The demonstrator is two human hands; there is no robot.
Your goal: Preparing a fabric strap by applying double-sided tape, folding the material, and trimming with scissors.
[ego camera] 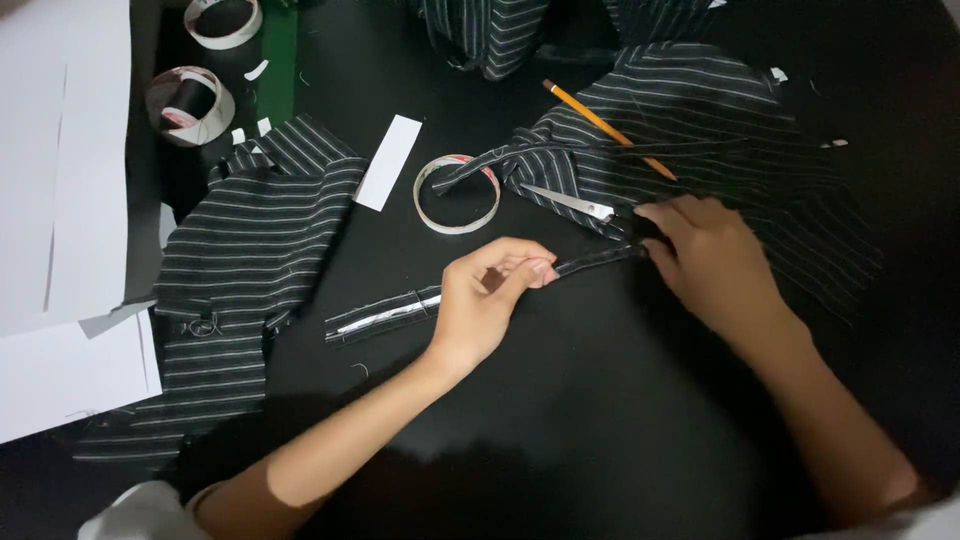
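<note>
A: Report any packages, labels, signs or screens on the work surface.

B: No packages, signs or screens are in view. One candidate label: a white rectangular paper strip point(389, 162), lying flat on the black table point(560, 420).

A: Position?

B: Between the striped fabric panel point(250, 250) on one side and the open tape ring point(457, 194) on the other, just beside the panel's upper corner, apart from the ring.

A: Orientation and markings?

B: Long axis tilted diagonally. Face plain white; no markings can be made out.
</note>
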